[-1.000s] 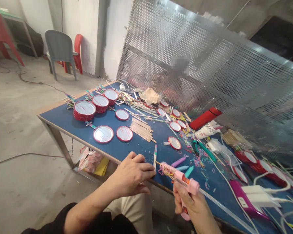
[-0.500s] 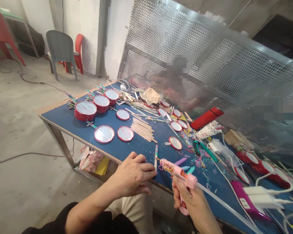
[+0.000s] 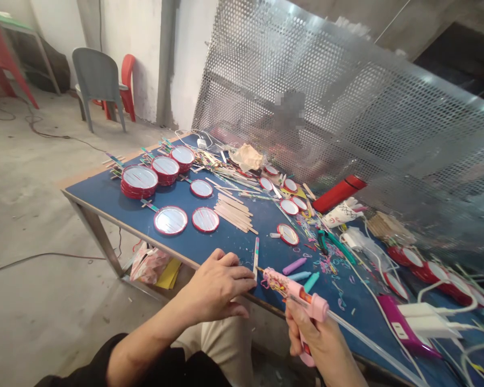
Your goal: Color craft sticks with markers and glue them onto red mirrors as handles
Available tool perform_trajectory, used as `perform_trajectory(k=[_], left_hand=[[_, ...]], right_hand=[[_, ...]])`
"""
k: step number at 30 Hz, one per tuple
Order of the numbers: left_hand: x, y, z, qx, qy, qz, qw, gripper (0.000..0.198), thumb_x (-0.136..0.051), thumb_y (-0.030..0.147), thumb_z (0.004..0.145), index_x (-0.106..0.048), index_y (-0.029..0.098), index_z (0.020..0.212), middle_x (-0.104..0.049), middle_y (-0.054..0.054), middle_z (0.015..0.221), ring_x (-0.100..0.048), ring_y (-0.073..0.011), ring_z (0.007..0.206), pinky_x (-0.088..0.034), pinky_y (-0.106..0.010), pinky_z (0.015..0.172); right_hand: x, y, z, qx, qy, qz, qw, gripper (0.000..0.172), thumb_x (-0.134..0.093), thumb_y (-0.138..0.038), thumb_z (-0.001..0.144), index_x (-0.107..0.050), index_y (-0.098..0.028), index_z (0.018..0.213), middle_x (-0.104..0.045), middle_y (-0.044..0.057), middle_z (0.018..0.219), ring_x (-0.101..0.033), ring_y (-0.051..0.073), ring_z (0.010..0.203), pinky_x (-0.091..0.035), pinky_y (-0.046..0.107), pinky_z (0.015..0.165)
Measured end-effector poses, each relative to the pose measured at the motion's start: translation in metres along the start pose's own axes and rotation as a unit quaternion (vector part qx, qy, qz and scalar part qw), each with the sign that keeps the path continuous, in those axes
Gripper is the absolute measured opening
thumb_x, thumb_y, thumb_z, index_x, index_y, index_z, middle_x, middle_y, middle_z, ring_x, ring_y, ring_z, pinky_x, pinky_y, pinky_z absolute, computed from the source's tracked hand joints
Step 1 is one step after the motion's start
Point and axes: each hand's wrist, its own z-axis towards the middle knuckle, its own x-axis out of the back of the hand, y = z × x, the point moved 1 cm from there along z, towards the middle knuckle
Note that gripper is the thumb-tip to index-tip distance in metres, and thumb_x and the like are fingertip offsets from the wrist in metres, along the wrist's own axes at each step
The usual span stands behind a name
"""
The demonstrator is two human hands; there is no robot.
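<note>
In my right hand (image 3: pixel 320 338) is a pink hot glue gun (image 3: pixel 294 290), its fingers wrapped round the handle. A long clear glue stick (image 3: pixel 367 336) runs out of its back. The nozzle points left and meets or nearly meets a craft stick (image 3: pixel 256 255) with a coloured upper part, lying on the blue table. My left hand (image 3: pixel 221 285) rests at the table's front edge, fingers stretched out and thumb apart. Its fingertips touch the stick's near end. Purple, light blue and green markers (image 3: pixel 294 266) lie just beyond the gun.
Plain craft sticks (image 3: pixel 234 212) lie mid-table. Red-rimmed round discs (image 3: pixel 139 180) are stacked at left; others lie singly. Pliers (image 3: pixel 339 247), rubber bands (image 3: pixel 326 264), a red bottle (image 3: pixel 339 193) and a purple power strip (image 3: pixel 405 325) are on the right. A perforated metal panel (image 3: pixel 326 80) stands behind.
The view has shifted slightly. The glue gun tip sits a little lower along the craft stick, and the gun's handle has tilted slightly. My left hand has stayed at the stick's near end.
</note>
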Motion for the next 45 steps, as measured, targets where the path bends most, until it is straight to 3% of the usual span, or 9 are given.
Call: perform_trajectory(k=[10, 20, 26, 32, 37, 45], left_hand=[[-0.001, -0.002, 0.000, -0.003, 0.009, -0.014, 1.000, 0.045, -0.069, 0.058, 0.092, -0.069, 0.025, 0.122, -0.074, -0.004, 0.126, -0.057, -0.0235, 0.104, -0.033, -0.040, 0.083], [-0.001, -0.002, 0.000, -0.003, 0.009, 0.002, 1.000, 0.046, -0.070, 0.060, 0.091, -0.069, 0.025, 0.122, -0.074, -0.004, 0.122, -0.057, -0.0233, 0.103, -0.034, -0.040, 0.082], [-0.002, -0.002, -0.001, -0.007, 0.016, 0.007, 1.000, 0.048, -0.072, 0.060, 0.089, -0.068, 0.025, 0.122, -0.074, -0.002, 0.121, -0.056, -0.0227, 0.103, -0.033, -0.041, 0.082], [-0.002, -0.001, 0.000, -0.005, 0.015, 0.013, 1.000, 0.049, -0.073, 0.059, 0.089, -0.068, 0.026, 0.123, -0.073, -0.002, 0.121, -0.056, -0.0222, 0.103, -0.034, -0.040, 0.082], [-0.003, -0.002, -0.001, -0.004, 0.016, 0.013, 1.000, 0.049, -0.073, 0.060, 0.088, -0.069, 0.026, 0.122, -0.073, -0.003, 0.121, -0.056, -0.0225, 0.103, -0.035, -0.041, 0.082], [-0.003, -0.001, -0.001, -0.003, 0.015, 0.007, 1.000, 0.048, -0.075, 0.056, 0.088, -0.067, 0.025, 0.124, -0.074, -0.002, 0.122, -0.057, -0.0231, 0.104, -0.034, -0.039, 0.082]], right_hand=[[0.003, 0.007, -0.003, -0.025, -0.007, -0.019, 0.999, 0.068, -0.057, -0.087, 0.077, -0.055, -0.021, 0.063, -0.051, -0.001, 0.040, -0.046, 0.012, 0.034, -0.033, 0.024, 0.038], [-0.004, -0.007, -0.003, 0.000, 0.025, -0.003, 1.000, 0.058, -0.060, -0.081, 0.080, -0.052, -0.024, 0.071, -0.047, -0.006, 0.041, -0.045, 0.012, 0.035, -0.035, 0.025, 0.039], [-0.003, -0.004, -0.001, -0.012, 0.012, -0.007, 1.000, 0.063, -0.061, -0.085, 0.075, -0.051, -0.023, 0.072, -0.047, -0.006, 0.041, -0.045, 0.012, 0.034, -0.034, 0.024, 0.039], [-0.004, -0.002, -0.011, -0.019, 0.026, -0.015, 0.999, 0.064, -0.059, -0.085, 0.077, -0.051, -0.023, 0.066, -0.046, -0.004, 0.036, -0.037, 0.009, 0.032, -0.023, 0.023, 0.036], [-0.003, 0.003, -0.014, -0.007, 0.032, -0.010, 0.999, 0.064, -0.061, -0.085, 0.076, -0.051, -0.023, 0.063, -0.048, -0.003, 0.040, -0.043, 0.011, 0.034, -0.033, 0.025, 0.039], [-0.003, 0.001, -0.018, -0.001, 0.036, -0.038, 0.999, 0.065, -0.059, -0.086, 0.077, -0.050, -0.024, 0.062, -0.050, -0.001, 0.036, -0.044, 0.012, 0.032, -0.031, 0.025, 0.038]])
